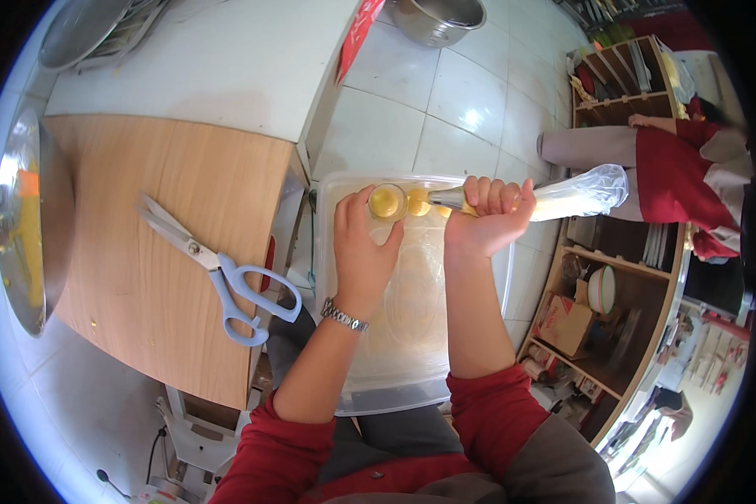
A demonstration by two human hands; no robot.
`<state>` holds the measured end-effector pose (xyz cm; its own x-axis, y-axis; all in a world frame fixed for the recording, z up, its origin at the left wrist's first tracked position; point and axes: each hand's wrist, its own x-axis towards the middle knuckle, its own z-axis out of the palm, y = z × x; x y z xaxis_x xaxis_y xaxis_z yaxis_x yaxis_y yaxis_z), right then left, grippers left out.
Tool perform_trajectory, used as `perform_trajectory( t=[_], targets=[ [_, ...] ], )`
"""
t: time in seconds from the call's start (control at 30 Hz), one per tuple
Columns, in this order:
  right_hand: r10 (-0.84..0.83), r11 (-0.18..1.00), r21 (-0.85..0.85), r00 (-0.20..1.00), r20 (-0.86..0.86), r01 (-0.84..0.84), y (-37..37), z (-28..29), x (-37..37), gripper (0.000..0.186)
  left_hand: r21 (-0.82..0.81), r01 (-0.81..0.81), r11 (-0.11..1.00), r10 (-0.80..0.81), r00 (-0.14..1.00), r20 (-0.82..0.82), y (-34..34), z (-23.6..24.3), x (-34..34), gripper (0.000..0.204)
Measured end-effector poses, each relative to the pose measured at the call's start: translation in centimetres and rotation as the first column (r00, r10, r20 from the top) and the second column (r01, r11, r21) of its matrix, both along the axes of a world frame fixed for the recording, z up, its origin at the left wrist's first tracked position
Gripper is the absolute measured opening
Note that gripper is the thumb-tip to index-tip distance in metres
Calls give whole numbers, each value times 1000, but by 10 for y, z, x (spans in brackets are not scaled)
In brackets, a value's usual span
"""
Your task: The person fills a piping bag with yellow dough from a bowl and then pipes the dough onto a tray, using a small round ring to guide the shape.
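Over the tub (412, 396), near its far edge, the left hand (363, 254) pinches a small round cup (386, 219); the right hand (496, 220) clenches a piping bag (575, 195). Even squeezing and a steady nozzle (447, 198) should serve best.

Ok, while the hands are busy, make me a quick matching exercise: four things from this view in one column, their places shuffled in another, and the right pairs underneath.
Things
1. Blue-handled scissors
2. Clear piping bag
3. Small round container
4. Metal pot

Places
A. Between thumb and fingers of the left hand
B. On the tiled floor
C. On the wooden tabletop
D. Gripped in the right hand

Right pairs
1-C
2-D
3-A
4-B
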<state>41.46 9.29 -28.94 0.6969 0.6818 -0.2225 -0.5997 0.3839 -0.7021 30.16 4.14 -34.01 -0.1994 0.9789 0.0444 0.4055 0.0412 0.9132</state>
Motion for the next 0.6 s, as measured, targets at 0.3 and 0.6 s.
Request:
perform_trajectory(
  t=[0.3,0.6],
  targets=[
    [-64,995,58,970,-234,79,-41,36,57,44,-78,204,976,-208,977,-47,-52,16,4,51],
    [-51,989,125,967,-250,84,-72,50,84,38,-143,282,949,-299,948,-113,-60,26,10,58]
  ],
)
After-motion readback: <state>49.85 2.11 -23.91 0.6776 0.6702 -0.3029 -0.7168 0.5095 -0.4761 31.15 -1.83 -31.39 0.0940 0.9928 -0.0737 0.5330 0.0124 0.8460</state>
